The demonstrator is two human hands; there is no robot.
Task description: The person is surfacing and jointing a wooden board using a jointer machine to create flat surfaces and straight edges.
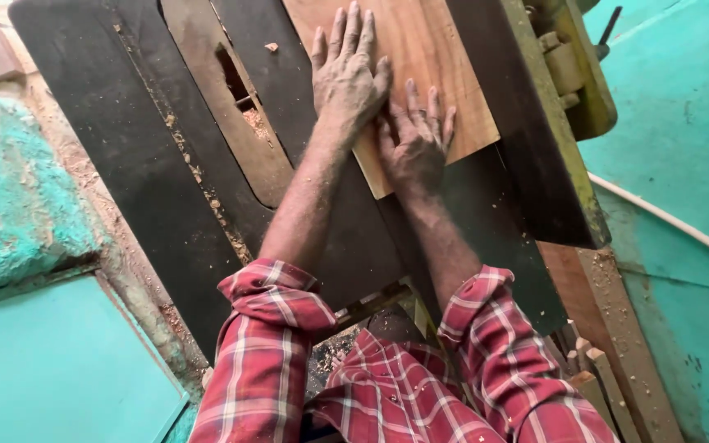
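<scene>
Wooden board (420,57) lies flat at upper centre of frame on the dark desk (149,164), its right edge against the fence (547,156). Left hand (348,78) and right hand (414,148) are spread open, palms pressing down. Keep pressure even and fingers right of the slot (235,82) (sawdust everywhere).

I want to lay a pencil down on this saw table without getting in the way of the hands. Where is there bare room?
The widest bare stretch is the dark table top left of the slotted insert plate, though dusted with sawdust. A smaller bare patch lies below the wooden board, between the forearms. It is crowded on the board, where the left hand and right hand press flat, beside the fence.
</scene>
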